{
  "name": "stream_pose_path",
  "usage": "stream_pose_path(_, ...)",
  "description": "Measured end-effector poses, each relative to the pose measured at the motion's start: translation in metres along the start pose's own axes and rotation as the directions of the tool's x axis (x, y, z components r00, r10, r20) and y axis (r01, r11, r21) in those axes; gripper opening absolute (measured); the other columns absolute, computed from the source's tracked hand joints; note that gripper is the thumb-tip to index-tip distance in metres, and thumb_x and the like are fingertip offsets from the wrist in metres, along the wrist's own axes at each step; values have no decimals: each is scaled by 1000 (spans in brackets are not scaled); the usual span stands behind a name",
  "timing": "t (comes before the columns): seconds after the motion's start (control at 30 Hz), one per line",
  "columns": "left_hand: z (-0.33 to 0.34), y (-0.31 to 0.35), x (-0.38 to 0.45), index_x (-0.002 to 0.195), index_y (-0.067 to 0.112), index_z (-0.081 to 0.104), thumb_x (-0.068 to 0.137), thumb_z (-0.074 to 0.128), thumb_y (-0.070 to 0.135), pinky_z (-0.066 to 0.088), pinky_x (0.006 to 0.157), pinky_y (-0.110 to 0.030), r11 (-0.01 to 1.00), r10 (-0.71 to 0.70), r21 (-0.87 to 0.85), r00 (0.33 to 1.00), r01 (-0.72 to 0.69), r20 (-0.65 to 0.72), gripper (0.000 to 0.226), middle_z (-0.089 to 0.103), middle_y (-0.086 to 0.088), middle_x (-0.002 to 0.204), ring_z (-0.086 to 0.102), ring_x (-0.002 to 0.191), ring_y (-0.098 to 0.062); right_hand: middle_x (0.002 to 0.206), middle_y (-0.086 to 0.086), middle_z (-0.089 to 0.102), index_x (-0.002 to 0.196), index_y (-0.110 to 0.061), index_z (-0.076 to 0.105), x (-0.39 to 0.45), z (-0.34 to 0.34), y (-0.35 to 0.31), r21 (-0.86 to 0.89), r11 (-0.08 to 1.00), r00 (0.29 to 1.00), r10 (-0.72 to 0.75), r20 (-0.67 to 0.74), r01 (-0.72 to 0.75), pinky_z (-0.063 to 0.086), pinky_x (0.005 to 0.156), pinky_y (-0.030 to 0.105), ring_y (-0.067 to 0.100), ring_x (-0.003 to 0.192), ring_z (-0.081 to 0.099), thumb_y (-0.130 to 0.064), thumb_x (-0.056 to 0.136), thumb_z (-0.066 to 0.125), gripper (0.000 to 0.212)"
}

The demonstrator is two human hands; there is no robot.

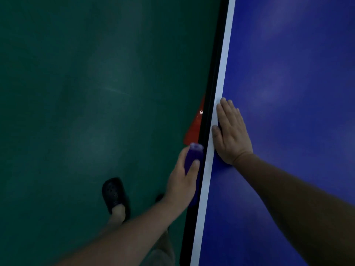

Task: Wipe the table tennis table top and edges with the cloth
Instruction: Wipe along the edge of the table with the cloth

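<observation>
Nearest, two bare forearms. Left hand (182, 177) wrapped around a smooth purple bottle (193, 158), a rounded cylinder with its long axis along the table edge (206, 131) and pale cap pointing away. Right hand (231, 131) pressed flat, fingers spread, on a blue cloth (221, 160) mostly hidden beneath it, over the white border stripe (223, 73) of the glossy blue table top (288, 73). Below, matte green floor (76, 93), perforated black clog (114, 194), red patch (195, 127).

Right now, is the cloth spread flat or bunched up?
Bunched: the purple cloth is gripped in the left hand against the table edge. The right hand lies flat.
</observation>
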State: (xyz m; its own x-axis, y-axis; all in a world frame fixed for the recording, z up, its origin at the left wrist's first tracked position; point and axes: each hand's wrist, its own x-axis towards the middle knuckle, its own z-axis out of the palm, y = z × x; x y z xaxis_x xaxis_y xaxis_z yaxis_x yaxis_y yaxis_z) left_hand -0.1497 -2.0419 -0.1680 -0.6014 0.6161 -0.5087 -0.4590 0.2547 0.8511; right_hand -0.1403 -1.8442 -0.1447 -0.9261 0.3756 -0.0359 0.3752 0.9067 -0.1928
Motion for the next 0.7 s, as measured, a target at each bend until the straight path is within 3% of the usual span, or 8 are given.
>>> stream_pose_path(0.13,0,4,-14,125,66,42,96,45,53,47,101,-34,998,24,-53,999,-22,35,31,60,24,127,58,117,-1,165,10,17,156,-3,24,-2,3,1,-4,1000,1000,1,6,-1,10,125,42,25,154,11,-31,103,27,60)
stream_pose_path(0.27,6,22,35,125,55,45,99,48,42,42,94,-11,998,58,-11,998,-58,-16,29,59,34,121,55,114,9,164,11,20,155,-2,26,-2,3,1,10,1000,1000,-11,-19,11,13,125,44,26,153,14,-29,103,29,59)
stream_pose_path(0.43,8,50,106,125,52,41,102,48,36,44,89,-19,997,44,71,998,-40,-54,30,60,28,114,56,102,14,162,12,24,153,-1,31,-3,3,0,48,999,998,-24,-57,26,13,125,42,28,152,19,-28,102,34,58)
stream_pose_path(0.63,2,37,55,132,53,37,102,49,31,36,101,-9,997,66,43,998,-65,-13,39,52,31,133,48,124,10,162,11,27,152,-3,36,-4,1,-2,53,998,996,37,-78,-33,12,124,48,27,152,19,-29,101,36,57)
stream_pose_path(0.7,0,28,32,133,56,37,99,49,43,36,101,-10,998,34,61,999,-35,18,38,53,35,131,48,124,10,162,11,28,151,-3,37,-4,1,-2,65,997,996,49,-78,-44,13,124,49,26,152,20,-29,101,36,57)
